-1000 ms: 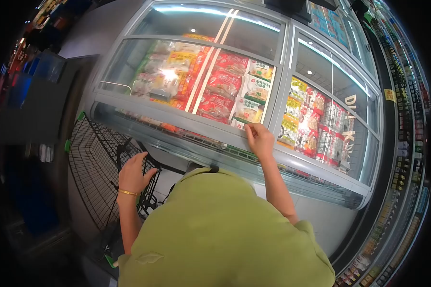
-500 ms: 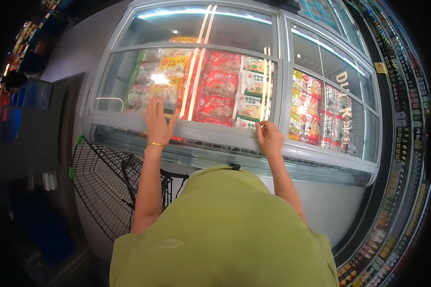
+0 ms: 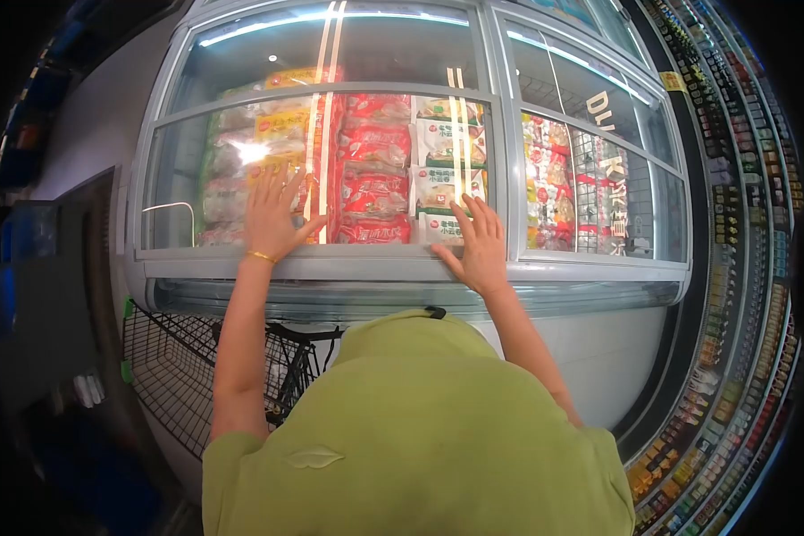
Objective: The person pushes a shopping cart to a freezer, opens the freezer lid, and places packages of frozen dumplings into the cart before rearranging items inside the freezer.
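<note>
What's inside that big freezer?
Red packets, yellow packets and white packets in rows. Whatever lies beneath them, or behind the left hand and right hand, is covered.

Packets in freezer, shelves to its right

Noted: clear, flat, roughly rectangular glass lid with a narrow light-grey frame. Placed over the near part of the left bay of a long grey chest freezer. Near edge along the grey front rim, far edge along a thin grey crossbar. Apparently closed, but difficult to confirm at the edges under glare. Crossed by reflections: long pair of bright parallel strips near the middle, shorter pair towards the right, bright glare spot at left. Transparent elsewhere.
</note>
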A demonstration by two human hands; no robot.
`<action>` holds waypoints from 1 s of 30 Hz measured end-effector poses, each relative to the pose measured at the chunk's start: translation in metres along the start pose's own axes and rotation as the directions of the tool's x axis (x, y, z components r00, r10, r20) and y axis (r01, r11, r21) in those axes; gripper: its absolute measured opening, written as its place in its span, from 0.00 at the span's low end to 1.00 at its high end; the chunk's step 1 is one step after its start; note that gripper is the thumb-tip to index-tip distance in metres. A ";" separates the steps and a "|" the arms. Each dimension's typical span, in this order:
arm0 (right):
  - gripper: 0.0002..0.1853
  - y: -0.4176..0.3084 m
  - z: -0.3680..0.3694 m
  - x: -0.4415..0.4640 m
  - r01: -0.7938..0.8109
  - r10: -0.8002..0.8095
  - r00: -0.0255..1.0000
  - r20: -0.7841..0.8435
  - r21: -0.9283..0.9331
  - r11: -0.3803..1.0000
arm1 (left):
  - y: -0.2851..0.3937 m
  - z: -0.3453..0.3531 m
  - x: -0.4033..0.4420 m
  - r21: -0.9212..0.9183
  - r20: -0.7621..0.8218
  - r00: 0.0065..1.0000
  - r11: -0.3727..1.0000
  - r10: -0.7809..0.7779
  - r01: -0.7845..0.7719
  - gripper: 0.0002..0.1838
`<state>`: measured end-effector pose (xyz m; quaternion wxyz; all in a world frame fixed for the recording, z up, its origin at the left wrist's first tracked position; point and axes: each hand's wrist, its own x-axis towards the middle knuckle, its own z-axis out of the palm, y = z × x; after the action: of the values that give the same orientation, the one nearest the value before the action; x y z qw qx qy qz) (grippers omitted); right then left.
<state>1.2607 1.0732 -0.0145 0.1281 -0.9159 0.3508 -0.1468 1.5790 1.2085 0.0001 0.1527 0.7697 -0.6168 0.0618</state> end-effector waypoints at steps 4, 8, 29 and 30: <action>0.46 -0.015 0.008 0.014 0.054 -0.051 0.993 0.111 -0.024 0.998 | -0.005 0.003 0.003 0.012 -0.005 0.999 0.999 0.035 -0.035 0.40; 0.48 -0.015 0.015 0.036 0.082 -0.076 0.988 0.134 -0.043 0.996 | -0.008 0.007 0.010 0.043 0.036 0.999 0.999 -0.003 0.002 0.39; 0.44 0.044 0.040 0.170 0.294 -0.306 0.949 -0.071 -0.143 0.945 | -0.063 0.056 0.143 0.172 0.110 0.994 0.985 0.017 -0.035 0.32; 0.43 0.049 0.041 0.176 0.280 -0.294 0.953 -0.074 -0.160 0.947 | -0.062 0.054 0.149 0.172 0.102 0.994 0.984 0.026 -0.044 0.33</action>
<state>1.3709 0.9236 -0.0376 0.0200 -0.9560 0.2295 -0.1818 1.6687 1.0644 -0.0189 0.0527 0.7713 -0.6293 0.0795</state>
